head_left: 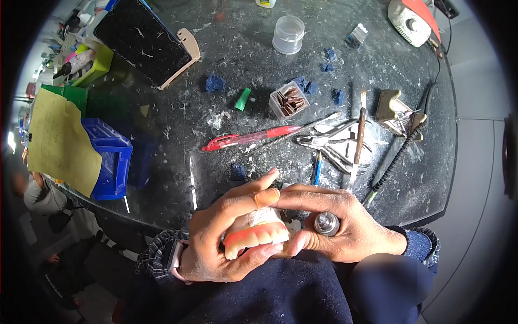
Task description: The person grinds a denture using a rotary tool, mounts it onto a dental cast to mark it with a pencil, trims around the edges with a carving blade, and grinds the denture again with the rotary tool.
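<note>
My left hand (208, 237) is wrapped around a dental model, a set of cream teeth in pink gum (256, 237) on a white plaster cast (263, 217). Its teeth face the lower left, with my left thumb below them. Closed around a metal handpiece (326, 223), my right hand (359, 224) rests against the model's right side. The right index finger reaches over to the left fingers, and the right thumb lies by the teeth's edge. The handpiece's working tip is hidden behind my hands. White dust coats my fingers.
Beyond my hands lie a red pen (224, 142), pliers (324, 141), a wooden-handled knife (360, 132) and a blue pencil (317, 168). A clear box (280, 110) holds brown strips. Left are a blue bin (111, 156) and a tablet (140, 40); right, a coiled cord (396, 158).
</note>
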